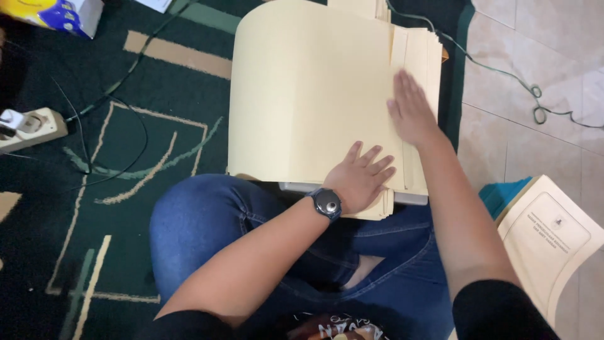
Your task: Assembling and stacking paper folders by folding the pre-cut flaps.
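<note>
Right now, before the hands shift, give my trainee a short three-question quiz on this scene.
1. True or false: both hands lie flat on the cream paper sheet.
2. Which wrist wears the watch?
3. What lies on the tiled floor: A) green cable B) scissors C) cup?

Key:
1. True: left hand and right hand press the paper.
2. Left.
3. A.

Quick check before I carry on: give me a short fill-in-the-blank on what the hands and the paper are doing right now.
1. Both hands lie flat on a large sheet of ____ coloured paper.
2. The left hand has a ____ on its wrist.
3. The right hand lies ____ from the body than the left.
4. The power strip lies on the ____.

Missing words: cream; watch; farther; carpet
</note>
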